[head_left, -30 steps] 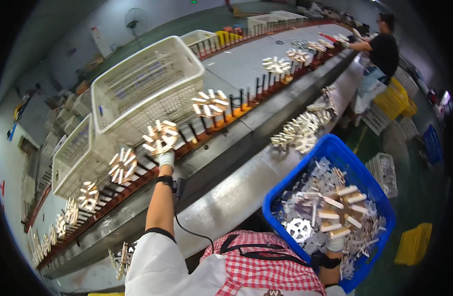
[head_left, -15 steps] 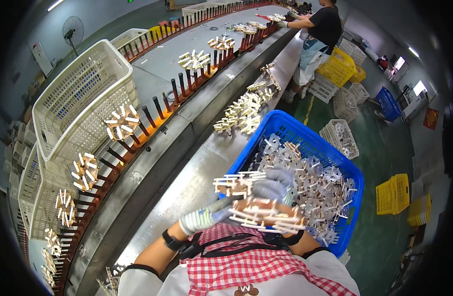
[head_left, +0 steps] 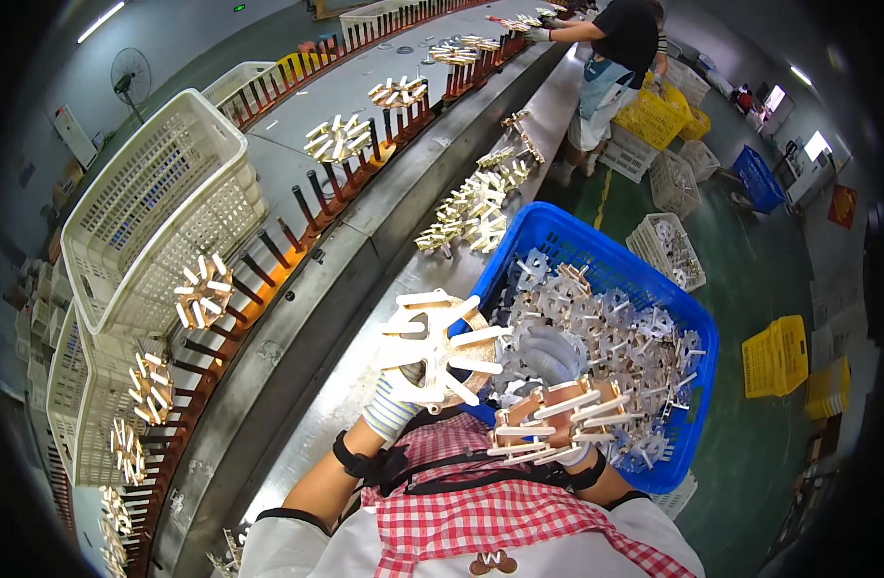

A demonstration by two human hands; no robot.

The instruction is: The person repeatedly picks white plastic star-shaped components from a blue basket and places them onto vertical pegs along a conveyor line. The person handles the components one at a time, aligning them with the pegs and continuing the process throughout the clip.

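In my left hand [head_left: 392, 403], gloved in striped white and grey, stands a round metal part [head_left: 451, 364] with pale bars fanned around a coppery ring. Its broad face is turned up, and my fingers grip it from behind and below. My right hand [head_left: 546, 353], in a grey glove, holds a second coppery ring-shaped part [head_left: 562, 420] with pale bars, seen edge-on; it may be more than one piece stacked. Both parts hang over the near left side of a blue basket [head_left: 694, 438], which is filled with a heap of silvery, star-like metal parts [head_left: 644, 352].
Several similar pale-barred parts [head_left: 471, 214] lie piled on the steel ledge [head_left: 355, 356]. Left of it curves a conveyor with dark upright posts [head_left: 259, 275], some carrying parts. White crates [head_left: 162, 212] stand beyond. A co-worker [head_left: 615, 67] reaches to the line; yellow crates [head_left: 774, 356] sit right.
The part in my left hand has turned from edge-on to face-up and moved left, apart from the right hand's part. Parts on the conveyor have shifted toward the lower left.
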